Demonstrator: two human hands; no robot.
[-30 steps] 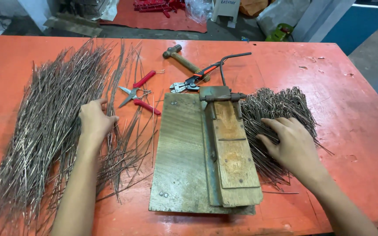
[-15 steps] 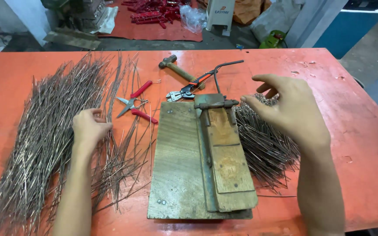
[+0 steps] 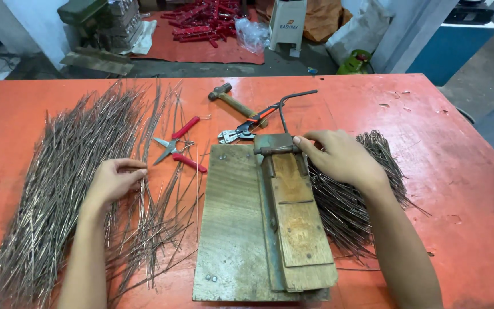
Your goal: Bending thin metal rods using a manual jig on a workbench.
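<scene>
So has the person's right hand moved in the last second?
Yes. The right hand left the bent wire pile on the right and moved left and up the table, onto the metal bar at the top of the wooden jig.

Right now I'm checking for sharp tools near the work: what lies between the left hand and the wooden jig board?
In the head view, red-handled snips and a few loose wire rods lie between the left hand and the wooden jig board.

Bright, even overhead light, soft short shadows, sharp focus, slight wide-angle bending at the edges
</scene>
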